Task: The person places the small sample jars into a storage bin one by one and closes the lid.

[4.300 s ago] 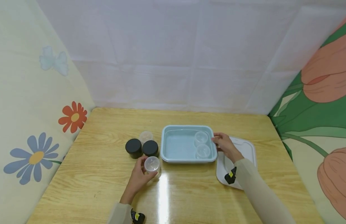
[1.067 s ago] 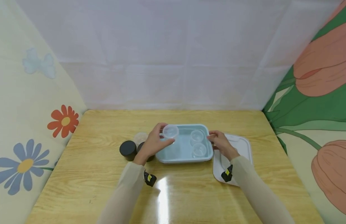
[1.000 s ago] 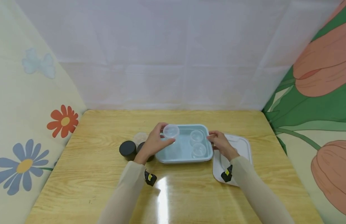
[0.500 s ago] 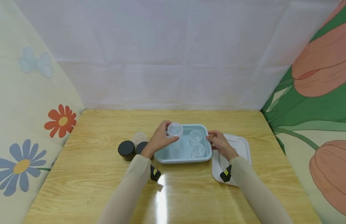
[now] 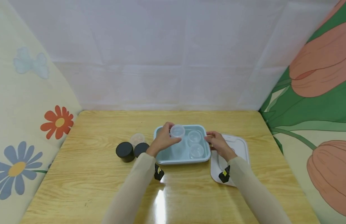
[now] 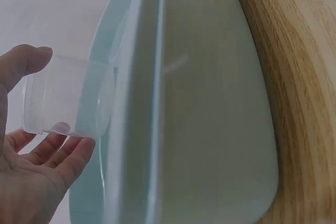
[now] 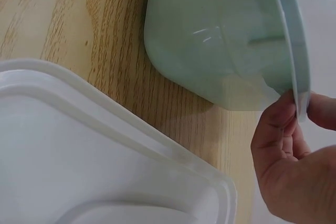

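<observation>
My left hand [image 5: 161,140] holds a small clear plastic jar [image 5: 177,131] above the left part of a light blue rectangular box [image 5: 173,154]. In the left wrist view, the thumb and fingertips grip the jar [image 6: 68,95] from opposite sides, and its ribbed edge shows near the palm. Two similar clear jars, one behind [image 5: 194,137] and one in front [image 5: 196,151], stand inside the box at its right end. My right hand [image 5: 219,144] pinches the box's right rim; the right wrist view has thumb and fingers on either side of that rim [image 7: 299,72].
A white lid [image 5: 241,147] lies on the wooden table [image 5: 86,174] right of the box, partly under the right forearm. Left of the box stand two black-topped jars [image 5: 124,151] and another clear jar [image 5: 137,139]. Fabric walls [image 5: 139,62] enclose the table's back and sides.
My left hand has carried the clear jar from the table at the front left over the box, then slightly further right. The right hand stays at the rim. The head view has shifted slightly.
</observation>
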A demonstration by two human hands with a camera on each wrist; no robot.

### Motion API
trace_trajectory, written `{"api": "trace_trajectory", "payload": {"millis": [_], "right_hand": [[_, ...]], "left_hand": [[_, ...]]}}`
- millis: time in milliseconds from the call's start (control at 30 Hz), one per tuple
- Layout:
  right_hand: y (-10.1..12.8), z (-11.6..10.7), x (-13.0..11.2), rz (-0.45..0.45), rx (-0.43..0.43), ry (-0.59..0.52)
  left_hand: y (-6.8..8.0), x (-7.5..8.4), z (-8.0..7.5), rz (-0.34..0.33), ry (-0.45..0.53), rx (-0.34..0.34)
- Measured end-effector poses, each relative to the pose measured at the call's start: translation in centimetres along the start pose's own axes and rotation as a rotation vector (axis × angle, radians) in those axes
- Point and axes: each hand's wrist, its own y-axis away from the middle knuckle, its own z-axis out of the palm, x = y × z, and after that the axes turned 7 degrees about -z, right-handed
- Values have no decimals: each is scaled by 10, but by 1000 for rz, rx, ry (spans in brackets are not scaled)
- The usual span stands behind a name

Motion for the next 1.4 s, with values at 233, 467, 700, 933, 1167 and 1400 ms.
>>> {"api": "trace_trajectory", "payload": {"millis": [233,467,700,933,1167,1400], "right_hand": [[0,0,0,22,4,7],[1,1,-2,8,-3,8],[0,2,-2,6,-3,11],[1,2,-3,10,4,15],[0,2,-3,19,6,25],[-1,1,-2,29,3,23]], "left_hand": [[-3,0,5,-24,-35,-10],[-12,-5,14,-17,-53,-8],[-17,-8,19,-23,-75,-17],[-18,-11,23,-22,-83,-29],[-18,-14,26,-18,-61,-16],[-21,-19,29,-36,-101,-9]]}}
